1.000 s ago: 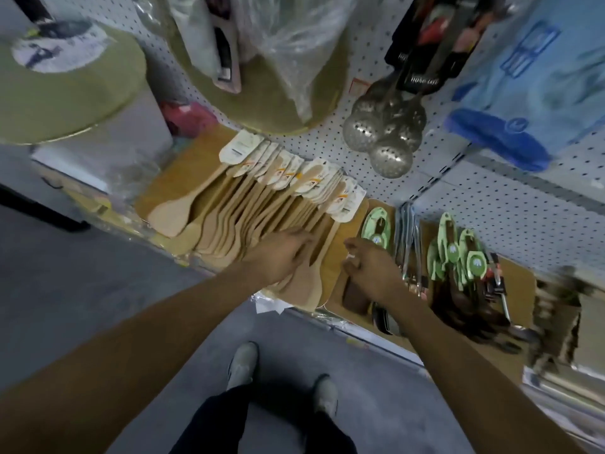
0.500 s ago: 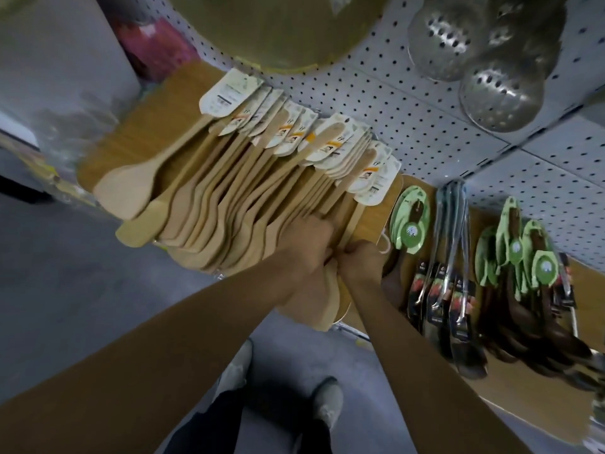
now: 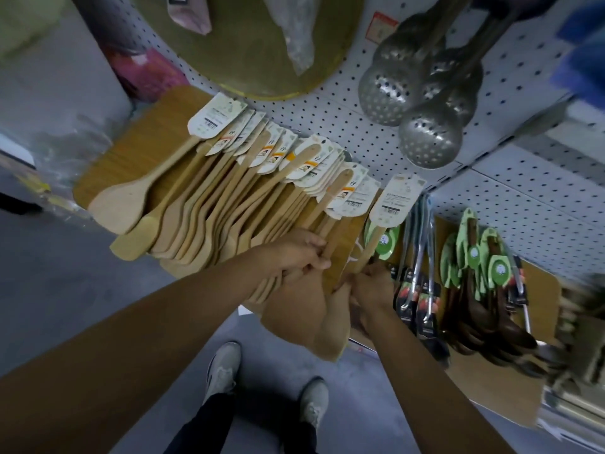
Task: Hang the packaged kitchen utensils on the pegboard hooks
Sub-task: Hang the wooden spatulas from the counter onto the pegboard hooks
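Several wooden spatulas (image 3: 209,204) with white card labels hang in a fanned row on the white pegboard (image 3: 327,106). My left hand (image 3: 294,253) grips the handles of the rightmost spatulas in that row. My right hand (image 3: 373,283) holds one separate wooden spatula (image 3: 334,322) by its handle; its white label card (image 3: 397,199) stands apart to the right of the row, near the pegboard. The broad blade of that spatula hangs below my hands.
Perforated steel skimmers (image 3: 425,106) hang above right. Green-carded dark spoons (image 3: 481,273) and black-handled tongs (image 3: 415,283) hang to the right. A round greenish board (image 3: 248,57) hangs above. My feet (image 3: 226,368) stand on grey floor below.
My right hand has pulled one spatula out of the row to the right, so its label card now stands apart. The camera has tilted and moved closer to the shelf.
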Action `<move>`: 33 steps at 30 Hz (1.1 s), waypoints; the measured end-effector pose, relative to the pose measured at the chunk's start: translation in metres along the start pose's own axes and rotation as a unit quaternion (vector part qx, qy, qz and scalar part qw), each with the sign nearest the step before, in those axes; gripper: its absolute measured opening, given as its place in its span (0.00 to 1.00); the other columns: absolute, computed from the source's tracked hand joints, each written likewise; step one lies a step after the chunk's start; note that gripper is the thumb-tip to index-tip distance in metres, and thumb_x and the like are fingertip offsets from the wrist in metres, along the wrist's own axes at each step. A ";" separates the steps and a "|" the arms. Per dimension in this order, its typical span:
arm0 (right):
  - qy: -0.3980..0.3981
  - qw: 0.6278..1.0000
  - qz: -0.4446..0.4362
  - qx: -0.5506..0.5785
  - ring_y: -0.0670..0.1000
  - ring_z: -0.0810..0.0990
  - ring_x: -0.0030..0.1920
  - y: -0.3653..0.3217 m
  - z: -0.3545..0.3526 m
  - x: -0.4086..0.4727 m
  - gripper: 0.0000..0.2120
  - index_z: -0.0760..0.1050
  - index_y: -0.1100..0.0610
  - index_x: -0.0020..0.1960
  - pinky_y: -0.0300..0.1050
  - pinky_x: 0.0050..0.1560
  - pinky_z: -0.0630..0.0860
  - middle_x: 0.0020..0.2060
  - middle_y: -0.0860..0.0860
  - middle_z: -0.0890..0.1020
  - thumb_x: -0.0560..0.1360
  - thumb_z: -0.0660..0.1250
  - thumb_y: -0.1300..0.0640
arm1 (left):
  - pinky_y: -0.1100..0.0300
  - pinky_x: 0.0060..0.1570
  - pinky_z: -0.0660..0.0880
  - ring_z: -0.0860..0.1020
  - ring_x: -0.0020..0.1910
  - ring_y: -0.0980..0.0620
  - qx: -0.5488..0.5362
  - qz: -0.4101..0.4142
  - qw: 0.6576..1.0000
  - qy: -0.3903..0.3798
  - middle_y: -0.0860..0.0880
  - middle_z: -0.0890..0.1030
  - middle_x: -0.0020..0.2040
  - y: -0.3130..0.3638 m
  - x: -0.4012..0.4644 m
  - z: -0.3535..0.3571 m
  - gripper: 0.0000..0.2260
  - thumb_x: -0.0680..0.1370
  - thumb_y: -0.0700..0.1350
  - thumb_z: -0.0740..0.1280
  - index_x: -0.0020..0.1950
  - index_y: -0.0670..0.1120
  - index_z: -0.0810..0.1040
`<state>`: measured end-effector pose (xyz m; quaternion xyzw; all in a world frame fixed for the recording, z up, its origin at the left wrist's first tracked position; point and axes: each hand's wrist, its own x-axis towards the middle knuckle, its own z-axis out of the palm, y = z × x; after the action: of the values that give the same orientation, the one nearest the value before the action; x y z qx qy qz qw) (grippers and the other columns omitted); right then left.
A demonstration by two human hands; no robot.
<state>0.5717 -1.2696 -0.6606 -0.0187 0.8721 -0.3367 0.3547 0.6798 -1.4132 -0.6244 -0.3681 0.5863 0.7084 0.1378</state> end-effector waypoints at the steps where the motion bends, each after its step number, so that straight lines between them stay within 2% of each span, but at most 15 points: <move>1: 0.004 1.000 -0.008 0.006 0.56 0.81 0.38 0.000 -0.007 -0.006 0.09 0.76 0.59 0.42 0.54 0.35 0.81 0.37 0.55 0.82 0.63 0.70 0.65 | 0.63 0.47 0.76 0.79 0.50 0.53 0.003 -0.002 1.000 -0.014 0.47 0.81 0.54 0.003 -0.006 0.004 0.16 0.76 0.35 0.72 0.63 0.41 0.78; 3: 0.015 1.000 -0.019 0.015 0.57 0.82 0.39 0.002 -0.018 -0.018 0.09 0.74 0.54 0.41 0.58 0.39 0.82 0.37 0.54 0.82 0.63 0.71 0.63 | 0.60 0.47 0.75 0.78 0.51 0.51 0.020 -0.008 0.999 -0.036 0.46 0.80 0.53 0.009 -0.019 0.014 0.14 0.76 0.36 0.73 0.59 0.46 0.78; 5: 0.027 0.999 -0.027 0.031 0.55 0.80 0.38 -0.001 -0.033 -0.041 0.10 0.73 0.53 0.41 0.52 0.40 0.79 0.36 0.53 0.81 0.67 0.71 0.65 | 0.62 0.41 0.75 0.77 0.48 0.50 0.039 -0.005 0.998 -0.058 0.45 0.81 0.51 0.015 -0.032 0.027 0.13 0.76 0.37 0.73 0.59 0.46 0.79; 8: 0.034 0.995 -0.052 0.079 0.54 0.79 0.37 -0.001 -0.057 -0.075 0.09 0.73 0.61 0.44 0.45 0.37 0.72 0.36 0.55 0.81 0.68 0.70 0.69 | 0.61 0.37 0.74 0.78 0.43 0.51 0.064 -0.004 0.995 -0.071 0.46 0.81 0.45 0.029 -0.053 0.049 0.14 0.75 0.36 0.73 0.59 0.43 0.79; 11: 0.040 0.987 -0.053 0.143 0.55 0.79 0.35 0.006 -0.080 -0.104 0.09 0.72 0.63 0.42 0.49 0.38 0.73 0.30 0.50 0.81 0.67 0.69 0.72 | 0.61 0.36 0.74 0.76 0.38 0.55 0.081 -0.001 0.995 -0.063 0.50 0.78 0.40 0.040 -0.079 0.071 0.10 0.76 0.35 0.72 0.55 0.44 0.76; 14: 0.054 0.975 -0.038 0.214 0.54 0.80 0.29 0.009 -0.106 -0.142 0.07 0.71 0.66 0.45 0.48 0.33 0.78 0.29 0.56 0.79 0.73 0.69 0.71 | 0.60 0.34 0.74 0.76 0.34 0.56 0.101 0.017 0.993 -0.062 0.48 0.78 0.39 0.049 -0.106 0.091 0.07 0.78 0.37 0.71 0.52 0.42 0.75; 17: 0.060 0.948 -0.030 0.312 0.56 0.76 0.26 0.016 -0.136 -0.180 0.10 0.66 0.61 0.43 0.51 0.33 0.77 0.29 0.59 0.75 0.77 0.65 0.70 | 0.64 0.24 0.74 0.76 0.24 0.59 0.095 0.025 0.992 -0.079 0.46 0.78 0.37 0.064 -0.135 0.115 0.07 0.78 0.34 0.70 0.47 0.43 0.74; 19: 0.077 0.935 -0.044 0.342 0.55 0.74 0.26 0.023 -0.160 -0.208 0.09 0.65 0.61 0.44 0.48 0.30 0.75 0.30 0.60 0.73 0.78 0.62 0.71 | 0.64 0.21 0.73 0.75 0.21 0.58 0.101 0.027 0.988 -0.109 0.47 0.79 0.33 0.078 -0.156 0.133 0.07 0.77 0.33 0.70 0.47 0.41 0.72; 21: 0.100 0.930 -0.045 0.350 0.55 0.75 0.27 0.030 -0.184 -0.234 0.07 0.67 0.61 0.45 0.47 0.30 0.74 0.30 0.62 0.74 0.78 0.64 0.69 | 0.62 0.22 0.75 0.76 0.21 0.55 0.118 0.025 0.983 -0.137 0.46 0.79 0.31 0.090 -0.172 0.154 0.08 0.77 0.32 0.70 0.47 0.39 0.72; 24: 0.114 0.922 -0.048 0.367 0.56 0.75 0.28 0.046 -0.218 -0.268 0.04 0.71 0.64 0.46 0.48 0.29 0.74 0.31 0.63 0.75 0.79 0.64 0.67 | 0.58 0.25 0.78 0.77 0.23 0.51 0.148 0.019 0.976 -0.157 0.43 0.77 0.35 0.104 -0.190 0.193 0.09 0.76 0.31 0.70 0.44 0.41 0.73; 27: 0.131 0.918 -0.037 0.373 0.60 0.78 0.33 0.071 -0.254 -0.288 0.01 0.71 0.64 0.49 0.53 0.34 0.78 0.35 0.65 0.76 0.79 0.63 0.68 | 0.58 0.28 0.75 0.75 0.27 0.48 0.179 0.034 0.967 -0.177 0.43 0.74 0.37 0.116 -0.206 0.241 0.11 0.77 0.28 0.68 0.44 0.43 0.73; 29: 0.153 0.917 -0.030 0.367 0.63 0.81 0.35 0.090 -0.281 -0.299 0.02 0.71 0.64 0.50 0.52 0.35 0.79 0.36 0.63 0.79 0.78 0.62 0.69 | 0.63 0.24 0.71 0.71 0.26 0.51 0.203 0.055 0.961 -0.182 0.45 0.71 0.36 0.122 -0.216 0.274 0.11 0.77 0.29 0.69 0.44 0.44 0.73; 31: 0.174 0.912 -0.036 0.370 0.61 0.81 0.35 0.108 -0.311 -0.312 0.00 0.71 0.64 0.49 0.50 0.34 0.79 0.36 0.63 0.79 0.79 0.62 0.67 | 0.66 0.23 0.68 0.68 0.24 0.55 0.212 0.066 0.954 -0.201 0.47 0.67 0.33 0.128 -0.225 0.311 0.11 0.77 0.28 0.68 0.44 0.43 0.73; 33: 0.201 0.904 -0.051 0.375 0.59 0.80 0.33 0.128 -0.344 -0.324 0.05 0.71 0.63 0.45 0.50 0.35 0.79 0.35 0.63 0.78 0.79 0.63 0.65 | 0.65 0.24 0.70 0.71 0.22 0.56 0.236 0.086 0.943 -0.219 0.52 0.70 0.27 0.135 -0.232 0.351 0.08 0.77 0.30 0.68 0.46 0.42 0.73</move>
<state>0.6230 -0.8856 -0.3616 0.1391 0.7322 -0.6530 0.1347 0.6295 -1.0680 -0.3528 -0.1093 0.7213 0.6219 0.2846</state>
